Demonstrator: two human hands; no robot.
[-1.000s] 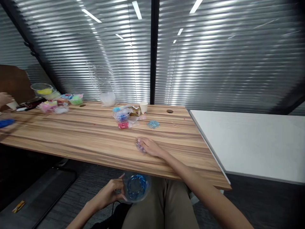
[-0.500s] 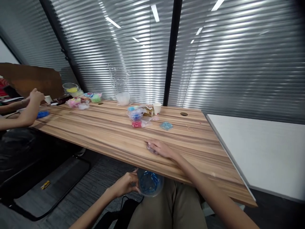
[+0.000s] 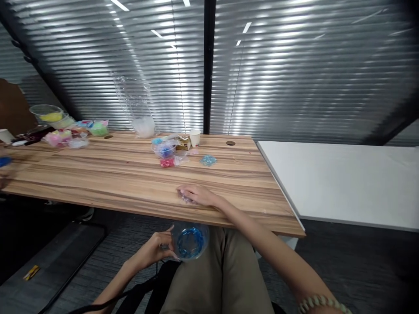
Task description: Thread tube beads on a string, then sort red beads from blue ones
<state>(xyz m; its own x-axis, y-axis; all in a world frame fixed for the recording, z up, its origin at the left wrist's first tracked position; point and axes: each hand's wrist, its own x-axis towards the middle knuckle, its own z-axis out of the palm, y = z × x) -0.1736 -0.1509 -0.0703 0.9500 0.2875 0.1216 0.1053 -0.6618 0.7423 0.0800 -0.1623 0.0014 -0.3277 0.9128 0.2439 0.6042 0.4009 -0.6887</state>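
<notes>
My left hand point(image 3: 164, 245) grips the side of a clear plastic bowl point(image 3: 205, 249), held just below the table's front edge above my lap. Shiny blue strips point(image 3: 190, 242) form a ring inside this bowl. On the tabletop near that edge, my right hand point(image 3: 198, 194) lies with fingers stretched over a small heap of shiny, pale purplish bits point(image 3: 187, 199). Part of the heap is hidden beneath the palm and fingers. Farther back on the table is a flat pile of light blue shiny pieces point(image 3: 208, 160).
A paper cup point(image 3: 195, 138), a clear bowl with blue contents point(image 3: 163, 148) and a red packet point(image 3: 167, 162) stand beyond my hands. Colourful bags point(image 3: 58, 138) lie at left. A co-worker's blurred hand point(image 3: 5, 172) shows at the left edge. A white board point(image 3: 340, 183) adjoins the right side.
My view has swung right, so everything sits farther left in the picture. My left hand still holds the bowl, and my right hand stays over the heap.
</notes>
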